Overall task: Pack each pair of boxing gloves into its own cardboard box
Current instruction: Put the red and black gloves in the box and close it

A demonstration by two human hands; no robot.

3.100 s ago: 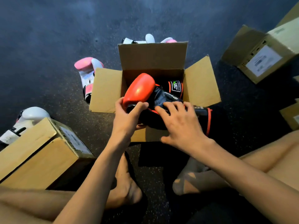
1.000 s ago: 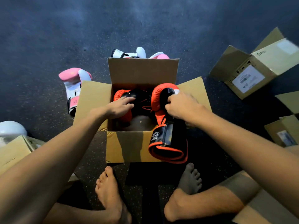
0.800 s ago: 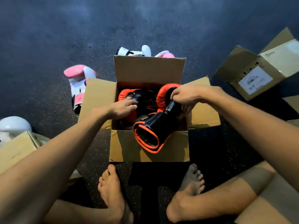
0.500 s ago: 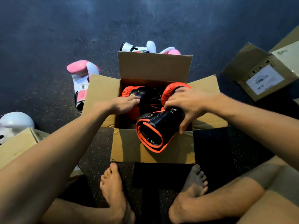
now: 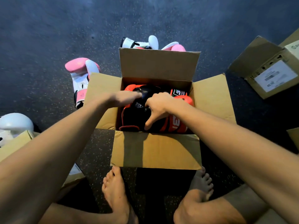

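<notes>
Dark speckled rubber flooring (image 5: pixel 48 38) fills the scene, and an open brown cardboard box (image 5: pixel 155 151) is set on it between two bare feet. Its four flaps are folded outward and upward. Inside the box a pair of red and black boxing gloves (image 5: pixel 135 113) is seen, lying side by side and filling most of the opening. The left hand (image 5: pixel 124 98) is laid flat on the far left glove, fingers extended and gripping nothing. The right hand (image 5: pixel 157 107) is pressed down on the gloves with the thumb spread toward the near wall and the fingers curled; whether anything is pinched under it cannot be told. A pink and white boxing glove (image 5: pixel 80 76) is found on the floor, just beside the box's left flap, and another pink and white glove (image 5: pixel 152 44) shows behind the rear flap. A white glove (image 5: pixel 14 123) rests at the left edge, beside a closed cardboard box (image 5: pixel 14 146). A labelled cardboard box (image 5: pixel 268 70) lies well apart at the right.
</notes>
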